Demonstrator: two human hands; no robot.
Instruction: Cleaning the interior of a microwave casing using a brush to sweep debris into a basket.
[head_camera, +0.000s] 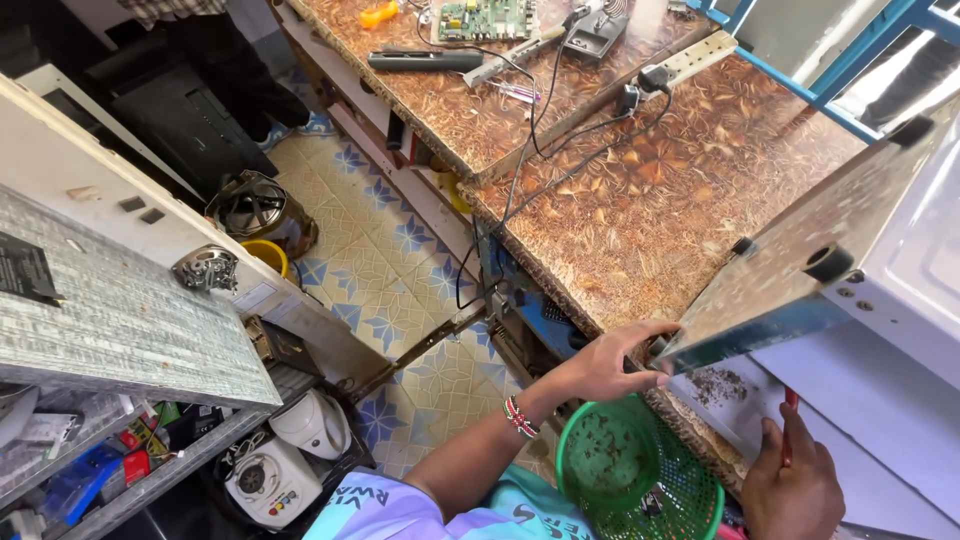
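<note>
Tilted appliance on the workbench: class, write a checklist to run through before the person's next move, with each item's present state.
1. Left hand grips the lower corner of the tilted appliance: ok.
2. Right hand holds a red-handled tool: ok; its tip: cannot tell.
3. Green basket sits below the bench edge, debris inside: ok.
4. Loose debris on the white sheet under the appliance: not ok.
5. Cables lie apart from the appliance: ok.

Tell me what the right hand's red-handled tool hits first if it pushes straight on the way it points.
The right hand holds a red-handled tool pointing up and away. Straight on, it would probably first meet the underside of the tilted appliance, just past the debris on the white sheet; depth is unclear.
</note>
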